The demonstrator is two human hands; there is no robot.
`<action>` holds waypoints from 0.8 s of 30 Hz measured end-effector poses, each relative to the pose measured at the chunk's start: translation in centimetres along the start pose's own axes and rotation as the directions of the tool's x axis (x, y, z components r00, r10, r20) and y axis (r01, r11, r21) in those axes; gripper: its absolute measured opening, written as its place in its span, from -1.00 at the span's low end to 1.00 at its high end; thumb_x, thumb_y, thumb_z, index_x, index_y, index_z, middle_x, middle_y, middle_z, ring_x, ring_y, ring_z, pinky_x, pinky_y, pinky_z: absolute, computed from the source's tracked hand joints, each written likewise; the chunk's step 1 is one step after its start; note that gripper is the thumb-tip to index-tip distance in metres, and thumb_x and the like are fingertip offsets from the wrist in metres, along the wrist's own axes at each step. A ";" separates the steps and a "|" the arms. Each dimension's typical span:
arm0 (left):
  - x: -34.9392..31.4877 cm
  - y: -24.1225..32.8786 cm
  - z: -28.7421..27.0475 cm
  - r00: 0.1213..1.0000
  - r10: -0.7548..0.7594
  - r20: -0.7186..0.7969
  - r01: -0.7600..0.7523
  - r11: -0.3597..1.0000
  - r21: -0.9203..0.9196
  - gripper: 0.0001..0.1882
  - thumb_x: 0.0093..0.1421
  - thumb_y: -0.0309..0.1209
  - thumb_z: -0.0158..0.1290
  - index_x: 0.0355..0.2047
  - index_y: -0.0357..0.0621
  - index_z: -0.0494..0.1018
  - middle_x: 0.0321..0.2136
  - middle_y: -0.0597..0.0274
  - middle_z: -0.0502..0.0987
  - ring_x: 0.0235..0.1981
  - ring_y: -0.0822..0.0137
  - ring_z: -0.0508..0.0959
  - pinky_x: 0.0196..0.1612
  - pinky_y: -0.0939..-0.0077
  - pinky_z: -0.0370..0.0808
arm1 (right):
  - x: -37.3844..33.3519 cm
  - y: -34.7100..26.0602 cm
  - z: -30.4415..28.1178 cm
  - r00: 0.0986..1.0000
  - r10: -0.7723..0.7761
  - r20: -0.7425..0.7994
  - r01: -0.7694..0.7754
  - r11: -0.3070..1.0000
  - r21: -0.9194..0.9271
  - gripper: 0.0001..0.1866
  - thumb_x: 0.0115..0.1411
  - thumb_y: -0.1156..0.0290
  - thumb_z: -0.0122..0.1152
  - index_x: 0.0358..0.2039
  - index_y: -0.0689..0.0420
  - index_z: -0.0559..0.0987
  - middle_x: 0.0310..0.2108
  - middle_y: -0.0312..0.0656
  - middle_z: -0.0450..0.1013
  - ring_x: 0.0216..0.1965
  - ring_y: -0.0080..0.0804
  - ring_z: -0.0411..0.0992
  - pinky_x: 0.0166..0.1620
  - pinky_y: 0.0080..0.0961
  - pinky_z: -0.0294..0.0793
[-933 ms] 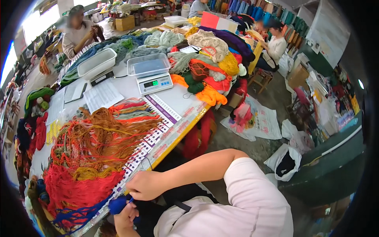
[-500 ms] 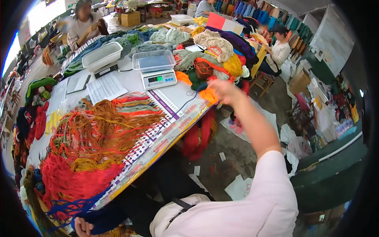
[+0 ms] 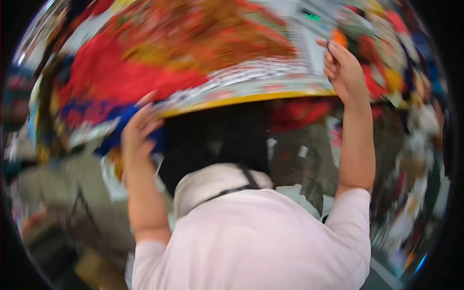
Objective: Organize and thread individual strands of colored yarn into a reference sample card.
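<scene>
Smeared by motion, my left hand (image 3: 140,128) is at the table's front edge beside a hanging bundle of blue yarn (image 3: 116,133). Its fingers look spread, and no grip on the bundle shows. My right hand (image 3: 344,70) is raised over the right part of the table, fingers curled in a pinch. A thin dark blue yarn strand (image 3: 329,45) shows at its fingertips; where the strand runs on is too blurred to follow. Between the hands lie a red yarn bundle (image 3: 130,72) and brown-orange yarn (image 3: 217,36).
A digital scale (image 3: 314,18) stands beyond my right hand. Heaped yarn (image 3: 377,53) in several colours fills the table's right side. A printed strip with a yellow edge (image 3: 251,102) runs along the front. Paper scraps (image 3: 303,151) lie on the floor.
The view has swung down and left. My right hand has come back from the far right corner, bent at the elbow. My left hand has risen and no longer clasps the blue yarn.
</scene>
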State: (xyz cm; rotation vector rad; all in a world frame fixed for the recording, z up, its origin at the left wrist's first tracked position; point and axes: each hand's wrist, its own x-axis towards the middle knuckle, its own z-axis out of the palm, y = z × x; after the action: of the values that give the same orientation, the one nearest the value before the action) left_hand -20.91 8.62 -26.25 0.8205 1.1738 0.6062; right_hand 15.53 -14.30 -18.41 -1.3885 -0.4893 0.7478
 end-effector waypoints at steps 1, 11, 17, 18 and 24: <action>3.4 -2.3 -2.1 0.928 0.026 0.372 0.017 0.994 -0.112 -0.54 0.20 -0.44 0.01 0.13 -0.24 0.35 -0.68 0.50 0.26 -0.72 0.62 0.26 -0.38 0.59 0.44 | 0.2 2.2 2.3 0.998 0.006 0.058 -0.002 0.998 -0.065 -0.73 0.31 0.40 -0.01 -0.11 0.31 0.52 -0.55 -0.42 0.31 -0.63 -0.76 0.12 -0.57 -0.76 0.11; 3.0 -5.0 1.0 0.998 0.013 0.060 -0.027 0.971 0.239 -0.72 0.17 -0.25 0.10 -0.37 -0.27 0.51 -0.71 0.37 0.35 -0.74 0.48 0.32 -0.51 0.53 0.40 | 1.3 16.8 21.5 0.920 0.143 0.366 -0.043 0.963 -0.267 -0.77 0.15 0.34 0.25 -0.35 0.28 0.64 -0.58 -0.35 0.48 -0.54 -0.71 0.38 -0.45 -0.69 0.34; 6.0 -5.1 1.6 0.998 0.061 -0.033 -0.025 0.757 0.653 -0.58 0.10 -0.12 0.14 -0.68 -0.22 0.43 -0.72 0.26 0.41 -0.71 0.39 0.40 -0.53 0.51 0.39 | 2.3 18.9 24.2 0.915 -0.044 0.401 0.258 0.829 -0.496 -0.80 0.00 0.35 0.27 -0.40 0.21 0.65 -0.52 -0.05 0.55 -0.48 -0.24 0.54 -0.30 -0.42 0.49; 5.9 -5.2 1.4 0.998 0.038 -0.041 -0.006 0.800 0.600 -0.60 0.10 -0.14 0.13 -0.68 -0.22 0.44 -0.72 0.27 0.41 -0.71 0.39 0.40 -0.53 0.51 0.40 | 2.3 18.8 24.3 0.922 -0.085 0.378 0.288 0.803 -0.521 -0.80 -0.01 0.35 0.27 -0.40 0.20 0.66 -0.52 -0.05 0.56 -0.46 -0.23 0.55 -0.29 -0.41 0.50; 4.9 -4.9 0.2 0.997 -0.009 0.077 -0.026 0.901 0.434 -0.70 0.09 -0.27 0.08 -0.68 -0.18 0.42 -0.73 0.30 0.40 -0.71 0.43 0.39 -0.48 0.54 0.42 | 1.9 19.2 23.8 0.930 -0.017 0.368 0.236 0.794 -0.560 -0.84 -0.02 0.35 0.28 -0.48 0.19 0.65 -0.51 -0.11 0.55 -0.44 -0.23 0.53 -0.29 -0.40 0.48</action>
State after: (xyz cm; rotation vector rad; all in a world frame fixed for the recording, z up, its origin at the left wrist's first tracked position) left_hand -19.27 9.63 -32.92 1.2184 1.2535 0.3136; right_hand -3.50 3.85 -34.17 -1.7909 -1.1710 0.7597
